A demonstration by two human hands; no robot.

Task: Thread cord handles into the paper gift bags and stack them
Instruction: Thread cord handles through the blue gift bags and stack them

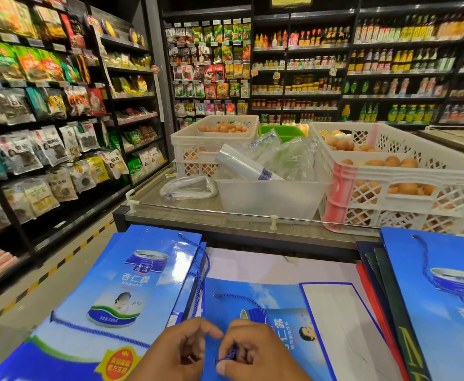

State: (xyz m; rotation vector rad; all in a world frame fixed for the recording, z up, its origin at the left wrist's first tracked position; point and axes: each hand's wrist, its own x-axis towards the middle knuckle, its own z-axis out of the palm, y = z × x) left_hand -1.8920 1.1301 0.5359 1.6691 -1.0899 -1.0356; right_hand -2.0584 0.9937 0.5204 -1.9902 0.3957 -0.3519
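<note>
A flat blue paper gift bag (255,301) lies in front of me on the table. A blue cord (248,299) runs from its far hole in a loop down to the near hole. My right hand (252,350) pinches the cord's end at that near hole. My left hand (181,353) sits beside it with curled fingers on the bag's edge; whether it grips anything I cannot tell. To the left lies a stack of blue bags (120,284) with cords in them. Another blue bag (445,284) with a cord lies at the right.
Dark and red flat bags (376,279) lie under the right bag. Beyond the table edge a counter holds a clear tub (269,196) of plastic bags and white crates (395,182) of eggs. Store shelves line the left aisle and back wall.
</note>
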